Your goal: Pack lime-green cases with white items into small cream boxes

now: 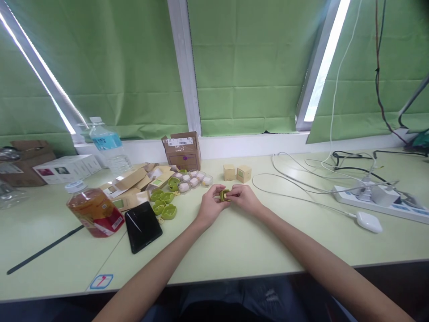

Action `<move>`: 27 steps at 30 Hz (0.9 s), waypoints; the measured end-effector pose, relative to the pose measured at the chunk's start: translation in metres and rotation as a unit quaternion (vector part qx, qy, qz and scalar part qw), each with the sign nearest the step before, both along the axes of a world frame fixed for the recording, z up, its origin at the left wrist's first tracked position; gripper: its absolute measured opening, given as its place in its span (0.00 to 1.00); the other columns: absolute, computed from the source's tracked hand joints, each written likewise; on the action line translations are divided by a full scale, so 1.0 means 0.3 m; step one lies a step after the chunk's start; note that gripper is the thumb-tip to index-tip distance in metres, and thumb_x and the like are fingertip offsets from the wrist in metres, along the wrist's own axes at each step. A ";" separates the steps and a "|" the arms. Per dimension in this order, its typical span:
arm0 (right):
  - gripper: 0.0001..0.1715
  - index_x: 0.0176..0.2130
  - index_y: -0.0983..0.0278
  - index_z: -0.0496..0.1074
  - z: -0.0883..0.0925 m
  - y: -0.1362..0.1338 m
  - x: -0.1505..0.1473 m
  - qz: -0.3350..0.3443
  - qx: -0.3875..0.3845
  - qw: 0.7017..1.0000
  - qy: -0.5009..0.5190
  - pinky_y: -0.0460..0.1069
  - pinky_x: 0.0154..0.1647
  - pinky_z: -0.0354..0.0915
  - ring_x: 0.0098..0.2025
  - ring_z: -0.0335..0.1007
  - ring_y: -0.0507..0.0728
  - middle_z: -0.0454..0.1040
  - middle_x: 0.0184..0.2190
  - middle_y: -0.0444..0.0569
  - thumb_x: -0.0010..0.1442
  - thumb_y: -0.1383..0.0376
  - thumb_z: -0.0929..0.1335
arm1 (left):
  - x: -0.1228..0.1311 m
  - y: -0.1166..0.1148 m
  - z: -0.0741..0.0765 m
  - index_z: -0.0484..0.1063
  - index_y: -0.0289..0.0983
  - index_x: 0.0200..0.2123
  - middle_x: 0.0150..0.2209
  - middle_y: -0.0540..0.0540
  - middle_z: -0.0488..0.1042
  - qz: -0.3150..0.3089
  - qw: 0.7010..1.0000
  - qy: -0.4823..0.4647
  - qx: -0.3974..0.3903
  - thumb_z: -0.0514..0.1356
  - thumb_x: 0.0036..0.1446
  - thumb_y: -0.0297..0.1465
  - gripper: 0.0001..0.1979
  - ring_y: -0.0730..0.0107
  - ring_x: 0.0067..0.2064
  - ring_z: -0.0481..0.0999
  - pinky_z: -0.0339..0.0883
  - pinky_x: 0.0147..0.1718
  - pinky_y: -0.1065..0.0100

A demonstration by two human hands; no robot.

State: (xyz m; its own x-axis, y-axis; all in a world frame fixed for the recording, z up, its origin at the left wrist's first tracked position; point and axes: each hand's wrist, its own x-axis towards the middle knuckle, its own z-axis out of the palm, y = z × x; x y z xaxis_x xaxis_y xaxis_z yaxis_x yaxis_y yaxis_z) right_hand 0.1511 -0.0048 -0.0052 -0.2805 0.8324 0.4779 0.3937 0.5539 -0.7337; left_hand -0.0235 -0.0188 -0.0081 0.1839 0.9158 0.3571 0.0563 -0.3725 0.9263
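Note:
Near the middle of the table, my left hand [211, 205] is closed around a small green case [224, 195]. The fingers of my right hand [246, 199] pinch at the case's right side, touching a small pale piece there. Just beyond my hands stand two small cardboard boxes, one [229, 172] on the left and one [244, 173] on the right. To the left of my left hand lie several open green cases [169, 211]. Behind them, a clear plastic tray [204, 180] holds several pale round items.
A black tablet [143, 226], a bottle of orange drink [95, 210], flattened cardboard [129, 182] and a water bottle [109, 147] are on the left. A brown box [182, 151] stands behind. Cables, a white charging case [369, 222] and a power strip [405, 209] lie on the right.

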 end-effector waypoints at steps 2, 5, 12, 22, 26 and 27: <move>0.06 0.32 0.61 0.84 0.007 0.004 0.010 0.007 -0.030 1.000 0.000 0.48 0.31 0.59 0.28 0.64 0.52 0.68 0.24 0.44 0.56 0.65 0.73 | 0.002 0.001 0.001 0.72 0.36 0.47 0.47 0.41 0.77 0.007 1.000 0.015 0.003 0.70 0.43 0.19 0.25 0.62 0.46 0.79 0.77 0.41 0.64; 0.07 0.34 0.61 0.84 0.024 0.007 0.038 0.045 -0.076 0.996 -0.001 0.49 0.31 0.60 0.28 0.64 0.52 0.69 0.26 0.43 0.56 0.63 0.73 | 0.003 0.004 0.006 0.72 0.36 0.46 0.47 0.42 0.77 0.015 0.999 0.043 0.011 0.69 0.44 0.18 0.25 0.62 0.46 0.79 0.76 0.41 0.64; 0.22 0.41 0.63 0.76 0.020 0.009 0.060 0.025 -0.155 0.982 0.109 0.48 0.29 0.64 0.30 0.70 0.53 0.74 0.30 0.44 0.53 0.52 0.77 | -0.003 -0.001 0.028 0.72 0.37 0.46 0.47 0.44 0.77 0.025 0.996 0.075 0.049 0.68 0.46 0.20 0.22 0.64 0.45 0.79 0.76 0.42 0.64; 0.23 0.37 0.65 0.80 0.038 0.003 0.056 0.170 -0.236 0.944 0.156 0.48 0.32 0.64 0.29 0.67 0.52 0.76 0.28 0.45 0.54 0.49 0.77 | 0.008 -0.021 0.038 0.72 0.37 0.47 0.47 0.45 0.77 -0.014 0.997 0.039 0.066 0.69 0.48 0.24 0.21 0.65 0.45 0.79 0.77 0.45 0.63; 0.22 0.38 0.65 0.81 0.026 0.002 0.045 0.158 -0.245 0.936 0.196 0.49 0.34 0.64 0.30 0.69 0.52 0.78 0.30 0.46 0.50 0.51 0.79 | 0.006 -0.022 0.037 0.73 0.37 0.46 0.47 0.45 0.77 -0.015 0.997 0.038 0.064 0.70 0.49 0.26 0.20 0.64 0.46 0.79 0.77 0.46 0.62; 0.22 0.38 0.65 0.81 0.024 0.001 0.041 0.155 -0.241 0.937 0.199 0.49 0.34 0.64 0.30 0.69 0.52 0.78 0.30 0.46 0.50 0.52 0.79 | 0.005 -0.023 0.038 0.73 0.38 0.46 0.47 0.45 0.77 -0.016 0.997 0.040 0.066 0.70 0.49 0.26 0.20 0.64 0.46 0.79 0.77 0.46 0.62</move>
